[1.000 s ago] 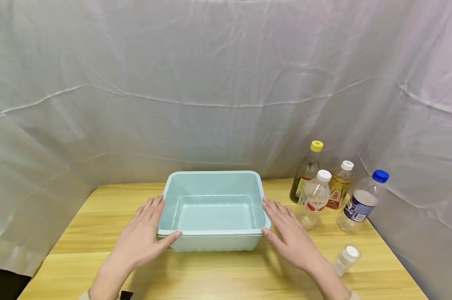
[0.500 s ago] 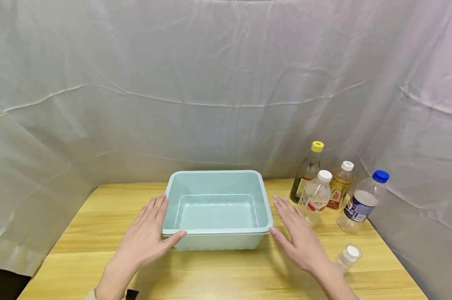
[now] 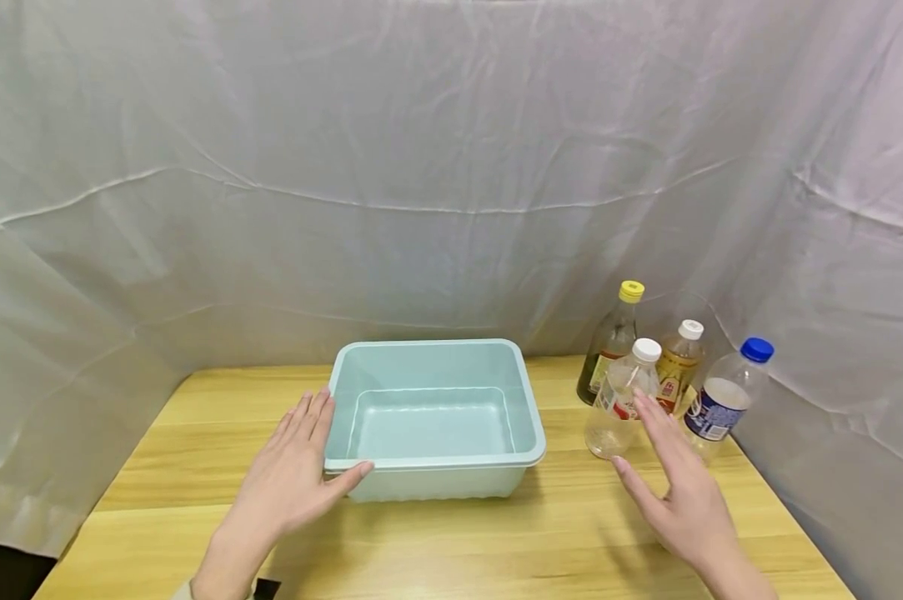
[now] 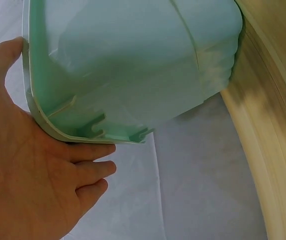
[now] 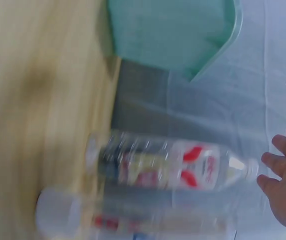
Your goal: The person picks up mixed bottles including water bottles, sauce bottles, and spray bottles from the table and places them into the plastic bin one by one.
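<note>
A pale blue-green plastic tub (image 3: 436,485) stands on the wooden table. My left hand (image 3: 286,475) lies at its left front corner, fingers straight along the left side and thumb at the front rim. In the left wrist view the tub's rim (image 4: 29,75) runs between thumb and fingers. My right hand (image 3: 679,500) is in the air right of the tub, fingers extended, holding nothing. Its fingertips overlap a clear plastic bottle (image 3: 607,437) with a white cap in the head view. The right wrist view shows this bottle (image 5: 200,165) beside the fingers, blurred.
Behind the clear bottle stand a dark glass bottle (image 3: 614,333) with a yellow cap and an amber-labelled bottle (image 3: 679,358). A blue-capped bottle (image 3: 721,400) is farther right. A white-capped clear container (image 5: 58,212) shows low in the right wrist view. Grey cloth (image 3: 421,208) hangs behind the table.
My right hand has left the tub's right side and moved right, over toward the bottles, now covering the small white-capped container. The left hand and tub shifted slightly right, then stayed.
</note>
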{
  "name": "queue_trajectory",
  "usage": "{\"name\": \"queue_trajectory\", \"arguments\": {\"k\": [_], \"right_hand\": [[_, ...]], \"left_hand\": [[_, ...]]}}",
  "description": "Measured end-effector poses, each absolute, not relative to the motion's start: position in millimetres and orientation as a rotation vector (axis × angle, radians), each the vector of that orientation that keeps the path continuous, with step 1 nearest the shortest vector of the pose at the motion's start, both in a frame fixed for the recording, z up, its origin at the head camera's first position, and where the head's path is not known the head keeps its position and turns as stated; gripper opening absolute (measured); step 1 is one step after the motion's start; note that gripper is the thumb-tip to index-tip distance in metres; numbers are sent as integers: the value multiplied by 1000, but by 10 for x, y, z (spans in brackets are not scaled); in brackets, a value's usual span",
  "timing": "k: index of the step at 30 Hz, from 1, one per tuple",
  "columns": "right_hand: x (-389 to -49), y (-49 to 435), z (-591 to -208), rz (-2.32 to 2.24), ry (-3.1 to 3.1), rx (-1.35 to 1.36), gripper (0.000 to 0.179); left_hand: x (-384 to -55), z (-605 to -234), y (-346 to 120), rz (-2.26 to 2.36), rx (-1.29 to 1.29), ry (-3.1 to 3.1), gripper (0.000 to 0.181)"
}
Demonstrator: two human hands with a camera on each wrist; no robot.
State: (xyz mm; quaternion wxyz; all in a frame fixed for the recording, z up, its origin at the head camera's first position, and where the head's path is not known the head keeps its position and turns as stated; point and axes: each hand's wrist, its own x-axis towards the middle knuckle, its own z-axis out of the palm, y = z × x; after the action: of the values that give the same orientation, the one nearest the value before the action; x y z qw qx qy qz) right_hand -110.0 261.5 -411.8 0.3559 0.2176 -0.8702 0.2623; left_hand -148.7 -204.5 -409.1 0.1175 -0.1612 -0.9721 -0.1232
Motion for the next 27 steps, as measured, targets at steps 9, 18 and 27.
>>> {"name": "queue_trajectory", "arguments": {"k": [9,18,27], "right_hand": [[-886,3027,-4297,738,-2401,359,93],[-764,3245,-4515,778,-2539,249,98],[-675,3321,-4663,773,-2564,142,97]], "left_hand": [[-1477,-4107,-2044,-365,-473,-2833,108],[-1479,-4099,-2064,-358,-474,-2834,108],[-1494,-4085,-2038,-359,-487,-2826,108]]}}
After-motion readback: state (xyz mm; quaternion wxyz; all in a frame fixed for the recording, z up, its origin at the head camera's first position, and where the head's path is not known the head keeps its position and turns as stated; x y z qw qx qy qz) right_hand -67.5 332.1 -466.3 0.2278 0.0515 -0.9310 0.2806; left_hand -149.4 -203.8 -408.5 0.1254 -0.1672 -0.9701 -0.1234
